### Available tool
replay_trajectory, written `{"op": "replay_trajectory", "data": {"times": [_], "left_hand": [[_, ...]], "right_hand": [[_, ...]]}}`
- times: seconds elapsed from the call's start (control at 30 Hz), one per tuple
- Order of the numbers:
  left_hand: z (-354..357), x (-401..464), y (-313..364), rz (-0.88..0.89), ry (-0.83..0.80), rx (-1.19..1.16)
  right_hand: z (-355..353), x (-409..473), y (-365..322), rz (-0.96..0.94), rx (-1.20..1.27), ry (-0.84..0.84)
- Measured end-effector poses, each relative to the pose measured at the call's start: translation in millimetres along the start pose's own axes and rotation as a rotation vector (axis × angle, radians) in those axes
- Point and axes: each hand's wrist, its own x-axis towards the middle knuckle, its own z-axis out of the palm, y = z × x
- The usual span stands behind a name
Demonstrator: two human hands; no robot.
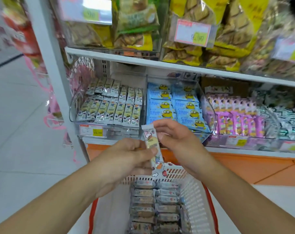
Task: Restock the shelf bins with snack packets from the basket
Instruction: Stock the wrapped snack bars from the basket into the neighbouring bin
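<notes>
At the far left, pink net bags (pixel 79 78) hang limp off the shelf post (pixel 47 48). Next along the lower shelf stands a clear, hard plastic bin (pixel 72 114) of slim foil packets (pixel 109 107) standing on end in tidy rows; these look like the match for what is in hand.

The left hand (pixel 126 156) pinches one packet (pixel 153 149) low on its body between thumb and curled fingers, while the right hand (pixel 175 137) grips its upper end with fingertips. It is held upright above the basket (pixel 194 191), in front of the bins, not yet placed. It is a long narrow bar in glossy printed film with crimped ends: probably very light, slightly stiff from what is inside, and slick, so a pinch across the flat middle should hold better than the flimsy seals. Squeezing hard could crush it.

Below, the white slatted plastic basket with a red handle (pixel 92 215) holds two close-packed stacks of similar packets (pixel 153 203).

Further right come bins of flat blue pouches (pixel 175 105), then pink packets (pixel 236 115), then silvery ones (pixel 285 119), blurred. Above, yellow bags (pixel 210 31) fill the upper bins.
</notes>
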Motion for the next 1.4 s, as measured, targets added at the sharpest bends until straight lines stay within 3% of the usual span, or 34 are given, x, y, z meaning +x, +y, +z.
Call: {"op": "replay_trajectory", "data": {"times": [0.1, 0.2, 0.3, 0.5, 0.63, 0.77, 1.0, 1.27, 1.33, 1.4], "left_hand": [[-5, 1, 8, 0.018, 0.068, 0.104], [-14, 0, 17, -0.018, -0.004, 0.265], [-26, 2, 22, -0.024, -0.047, 0.277], [-39, 9, 25, 0.013, 0.083, 0.019], [-33, 11, 21, 0.056, 0.119, 0.004], [-36, 13, 20, 0.054, 0.173, -0.024], [-33, 11, 18, 0.043, 0.096, -0.014], [-39, 11, 21, 0.002, 0.091, -0.05], [-47, 14, 29, 0.026, 0.148, -0.001], [-62, 16, 38, 0.111, 0.28, 0.257]], "right_hand": [[1, -1, -11, -0.167, -0.34, -0.004], [-2, -2, -10, -0.337, -0.556, -0.133], [-4, 0, 0, -0.372, -0.689, -0.096], [8, -7, -8, -0.256, -0.603, 0.127], [26, -12, -13, -0.177, -0.592, 0.103], [21, -12, -8, -0.182, -0.61, -0.03], [23, -12, -5, -0.269, -0.683, 0.022], [30, -6, -10, -0.161, -0.647, 0.086], [30, 4, -18, -0.138, -0.629, 0.084], [30, 22, -29, -0.126, -0.642, 0.088]]}}
